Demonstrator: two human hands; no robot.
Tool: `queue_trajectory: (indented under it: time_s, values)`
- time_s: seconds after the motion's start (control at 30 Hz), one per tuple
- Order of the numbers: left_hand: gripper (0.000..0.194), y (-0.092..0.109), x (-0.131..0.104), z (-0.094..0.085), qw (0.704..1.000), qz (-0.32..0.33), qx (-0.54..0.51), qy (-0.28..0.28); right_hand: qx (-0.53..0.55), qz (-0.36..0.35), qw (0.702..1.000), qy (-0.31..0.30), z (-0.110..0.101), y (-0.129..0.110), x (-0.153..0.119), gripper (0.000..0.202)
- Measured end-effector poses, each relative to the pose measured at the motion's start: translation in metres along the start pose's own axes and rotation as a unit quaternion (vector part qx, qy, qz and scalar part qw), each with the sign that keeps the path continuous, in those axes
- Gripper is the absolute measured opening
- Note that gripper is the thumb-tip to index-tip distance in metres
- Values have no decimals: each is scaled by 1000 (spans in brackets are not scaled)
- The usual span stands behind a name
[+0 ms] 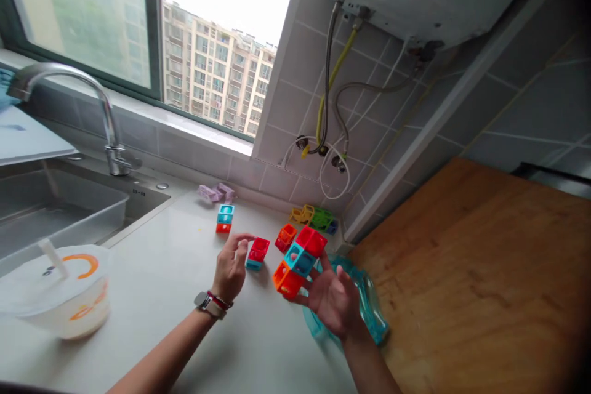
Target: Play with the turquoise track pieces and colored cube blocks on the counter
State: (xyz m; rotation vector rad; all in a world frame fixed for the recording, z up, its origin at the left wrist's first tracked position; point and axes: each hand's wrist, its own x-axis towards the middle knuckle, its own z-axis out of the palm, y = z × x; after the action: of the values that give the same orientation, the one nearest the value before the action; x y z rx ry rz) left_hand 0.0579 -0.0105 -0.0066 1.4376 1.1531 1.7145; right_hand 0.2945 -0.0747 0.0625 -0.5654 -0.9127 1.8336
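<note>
My right hand (336, 298) holds a joined piece of hollow cube blocks (300, 260) above the counter, with red, light blue and orange cubes. The fingers reach behind the piece and the thumb stands away from it. My left hand (231, 265) is beside a small red and blue block piece (257, 253) on the counter. Its index finger stretches toward the top of that piece; I cannot tell whether it touches. The left hand looks open. An orange and red block piece (285, 237) lies behind the held one. A blue and orange block stack (225, 218) stands farther back.
Purple blocks (216, 192) and yellow and green blocks (318, 217) lie along the wall. A clear blue plastic bag (369, 301) lies under my right hand. A lidded tub with straw (60, 289), a sink with a faucet (113, 129) and a wooden board (480, 271) flank the counter.
</note>
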Motion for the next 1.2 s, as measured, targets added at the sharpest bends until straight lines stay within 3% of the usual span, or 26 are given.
queue_trajectory:
  time_s: [0.1, 0.2, 0.27, 0.37, 0.47, 0.57, 0.73, 1.0, 1.2]
  values:
    - [37, 43, -37, 4, 990, -55, -64, -108, 37, 51, 995, -74, 4, 27, -19, 82]
    - [46, 67, -70, 2, 961, -185, -84, -185, 55, 102, 983, -140, 6, 53, -26, 89]
    - [45, 70, -85, -2, 954, -230, -59, -185, 60, 135, 974, -173, 4, 70, -29, 94]
    - [44, 63, -101, -11, 957, -241, -15, -160, 63, 172, 963, -200, -1, 91, -33, 105]
    - [47, 54, -113, -18, 944, -282, -17, -173, 68, 175, 964, -186, -7, 101, -39, 115]
    - [47, 51, -121, -19, 931, -315, -27, -182, 73, 164, 970, -164, -11, 106, -44, 110]
    - [47, 49, -119, -20, 944, -301, -18, -131, 49, 136, 973, -180, -13, 107, -47, 109]
    - [66, 50, -107, -42, 943, -327, -58, 33, -21, 75, 987, -137, -5, 94, -51, 102]
    - [59, 40, -111, -55, 934, -320, -148, 62, -70, 46, 991, -108, -3, 99, -51, 81]
